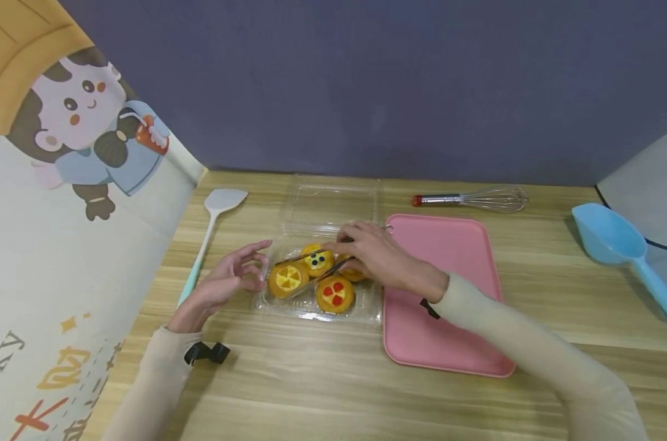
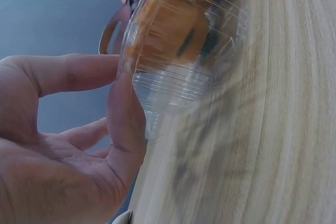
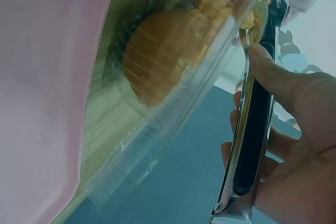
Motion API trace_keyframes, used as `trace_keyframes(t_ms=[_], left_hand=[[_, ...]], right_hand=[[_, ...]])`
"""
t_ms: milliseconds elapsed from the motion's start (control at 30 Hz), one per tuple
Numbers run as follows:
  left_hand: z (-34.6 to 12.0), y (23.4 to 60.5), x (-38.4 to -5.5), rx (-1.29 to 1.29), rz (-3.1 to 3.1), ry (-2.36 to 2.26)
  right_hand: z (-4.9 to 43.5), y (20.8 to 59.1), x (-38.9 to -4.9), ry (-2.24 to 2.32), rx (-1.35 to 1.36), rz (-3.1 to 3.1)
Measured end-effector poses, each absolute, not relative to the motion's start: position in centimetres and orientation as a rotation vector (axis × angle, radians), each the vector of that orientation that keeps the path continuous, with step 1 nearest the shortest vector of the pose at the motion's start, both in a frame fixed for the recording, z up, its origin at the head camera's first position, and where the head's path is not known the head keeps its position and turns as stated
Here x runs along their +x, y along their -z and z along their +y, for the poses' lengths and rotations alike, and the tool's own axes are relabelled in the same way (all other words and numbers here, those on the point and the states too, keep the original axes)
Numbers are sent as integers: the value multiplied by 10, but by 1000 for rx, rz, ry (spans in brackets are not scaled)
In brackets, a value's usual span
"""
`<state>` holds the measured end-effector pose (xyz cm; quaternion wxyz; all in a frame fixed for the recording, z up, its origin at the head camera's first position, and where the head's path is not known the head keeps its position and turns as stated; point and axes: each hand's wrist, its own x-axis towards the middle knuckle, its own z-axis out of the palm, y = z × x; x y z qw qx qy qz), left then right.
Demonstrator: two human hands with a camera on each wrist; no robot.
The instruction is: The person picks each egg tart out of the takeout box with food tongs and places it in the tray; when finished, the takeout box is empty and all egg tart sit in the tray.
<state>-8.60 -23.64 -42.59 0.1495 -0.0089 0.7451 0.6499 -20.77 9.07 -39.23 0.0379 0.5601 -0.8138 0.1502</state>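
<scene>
In the head view, a clear plastic clamshell box [image 1: 361, 313] stands with its lid [image 1: 333, 205] folded back. Inside are round pastries: one topped with yellow wedges [image 1: 288, 280], one with dark berries [image 1: 317, 260], one with red pieces [image 1: 335, 294], and another partly hidden by the right hand. My left hand [image 1: 231, 275] pinches the box's left rim between thumb and finger, plain in the left wrist view. My right hand [image 1: 378, 257] grips a pair of metal tongs [image 3: 254, 129] with dark handle inlays. The tongs' arms are spread, reaching left over the pastries around the yellow-wedge one.
Right of the box lies a pink tray [image 1: 449, 343], partly under my right forearm. A whisk [image 1: 476, 199] lies behind it, and a light-blue scoop [image 1: 614, 236] is at the far right. On the left rests a white spatula [image 1: 209, 229] with a mint handle. A dark panel [image 1: 366, 92] closes the back.
</scene>
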Motion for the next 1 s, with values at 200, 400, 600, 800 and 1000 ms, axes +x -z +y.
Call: trace_keyframes(t_ms=[200,400,600,800,1000], left_hand=[[-234,426,-88,-24,2147,-1874],[-233,428,-89,-28,2158,-1867],[-232,430,-88,-53,2177,-1857],[-229,429,-90,-69,2178,-1858],[-227,427,-92,-79,2202,-1841]], right_hand=[[111,389,-211,-544,1653,-2492],[137,386,-216,-558,1567,-2491],[168,386,-228,-598,1497,-2451],[204,384,-243,-553,1374,-2467],[241,381,-258,-501,1238,-2540]])
